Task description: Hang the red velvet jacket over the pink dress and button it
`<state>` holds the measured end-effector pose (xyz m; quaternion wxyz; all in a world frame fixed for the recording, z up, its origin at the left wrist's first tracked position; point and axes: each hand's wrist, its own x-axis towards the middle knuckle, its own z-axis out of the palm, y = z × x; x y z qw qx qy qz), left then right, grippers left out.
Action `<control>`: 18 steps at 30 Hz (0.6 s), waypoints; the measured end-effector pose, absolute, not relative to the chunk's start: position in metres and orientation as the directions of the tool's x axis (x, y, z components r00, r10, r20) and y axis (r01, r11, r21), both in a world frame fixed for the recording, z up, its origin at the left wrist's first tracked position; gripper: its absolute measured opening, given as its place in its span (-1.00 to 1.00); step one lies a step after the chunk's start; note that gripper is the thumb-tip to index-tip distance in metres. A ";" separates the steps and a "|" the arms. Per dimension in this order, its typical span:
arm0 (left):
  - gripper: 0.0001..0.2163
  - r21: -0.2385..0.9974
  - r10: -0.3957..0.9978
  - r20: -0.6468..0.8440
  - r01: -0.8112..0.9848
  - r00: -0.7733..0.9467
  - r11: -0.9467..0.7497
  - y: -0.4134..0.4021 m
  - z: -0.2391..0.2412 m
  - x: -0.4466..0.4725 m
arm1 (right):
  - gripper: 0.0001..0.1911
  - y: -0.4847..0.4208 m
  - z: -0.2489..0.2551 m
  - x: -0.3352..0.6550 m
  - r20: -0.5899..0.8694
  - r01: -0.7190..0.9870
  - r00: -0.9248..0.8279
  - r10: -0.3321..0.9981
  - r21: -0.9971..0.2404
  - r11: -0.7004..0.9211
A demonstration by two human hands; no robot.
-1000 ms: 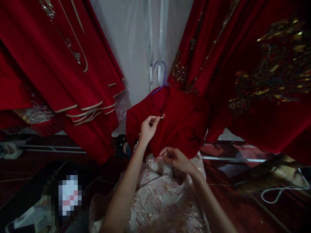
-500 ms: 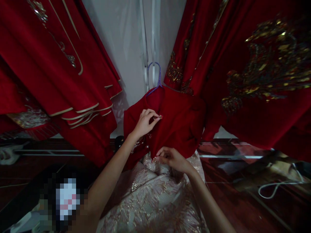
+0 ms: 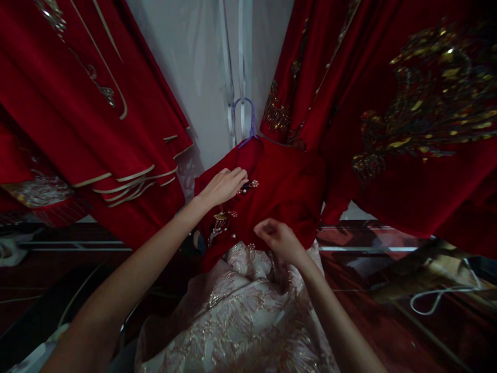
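Observation:
A small red velvet jacket (image 3: 287, 191) hangs on a purple hanger (image 3: 244, 122) in front of me. My left hand (image 3: 223, 185) lies on its upper left chest, fingers stretched toward a small jewelled clasp (image 3: 252, 184). My right hand (image 3: 277, 238) is lower down at the jacket's hem, fingers curled and pinching the red cloth. Gold embroidery with dangling beads (image 3: 220, 221) shows on the jacket's left front. A pale pink and gold brocade skirt (image 3: 240, 316) spreads out below the jacket, under my right wrist.
Long red robes with cream trim (image 3: 108, 119) hang at the left. More red garments with gold sequin embroidery (image 3: 419, 103) hang at the right. A white wall with rails (image 3: 233, 67) is behind. A dark glossy floor (image 3: 388, 311) and a white cord (image 3: 438, 298) lie at the lower right.
My left hand let go of the clasp and flattened on the jacket's chest. My right hand rose from the hem's edge onto the red cloth. The gold embroidery on the left front came into view.

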<state>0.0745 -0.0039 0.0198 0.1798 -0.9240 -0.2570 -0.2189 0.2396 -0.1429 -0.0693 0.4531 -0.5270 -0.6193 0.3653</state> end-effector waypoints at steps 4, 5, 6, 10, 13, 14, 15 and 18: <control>-0.66 -0.336 0.427 0.366 0.545 0.827 -0.768 -0.007 0.021 0.074 | -0.57 -0.104 -0.032 0.229 0.394 0.097 0.129 0.910 -0.918 0.384; -0.66 -0.374 0.436 0.324 0.537 0.839 -0.756 -0.008 0.020 0.074 | -0.48 -0.093 -0.026 0.223 0.382 0.048 0.104 0.918 -0.924 0.379; -0.66 -0.412 0.450 0.284 0.532 0.846 -0.740 -0.009 0.019 0.072 | -0.39 -0.083 -0.023 0.218 0.347 0.050 0.100 0.932 -0.938 0.344; -0.75 -0.534 0.566 0.204 0.575 0.799 -0.620 -0.007 0.015 0.059 | -0.08 -0.063 -0.022 0.215 0.407 0.435 0.275 0.871 -0.861 0.265; -0.73 -0.561 0.641 0.247 0.646 0.727 -0.517 -0.002 0.015 0.044 | -0.09 -0.063 -0.020 0.241 0.589 0.713 0.293 0.753 -0.660 0.239; -0.72 -0.540 0.652 0.274 0.674 0.707 -0.504 0.001 0.015 0.040 | -0.13 -0.064 -0.017 0.253 0.593 0.770 0.288 0.752 -0.610 0.186; -0.71 -0.503 0.660 0.305 0.704 0.687 -0.501 0.005 0.014 0.037 | -0.16 -0.065 -0.011 0.265 0.570 0.816 0.293 0.767 -0.568 0.110; -0.68 -0.307 0.664 0.416 0.783 0.622 -0.541 0.023 0.013 0.032 | -0.26 -0.064 0.010 0.299 0.478 0.897 0.340 0.810 -0.424 -0.126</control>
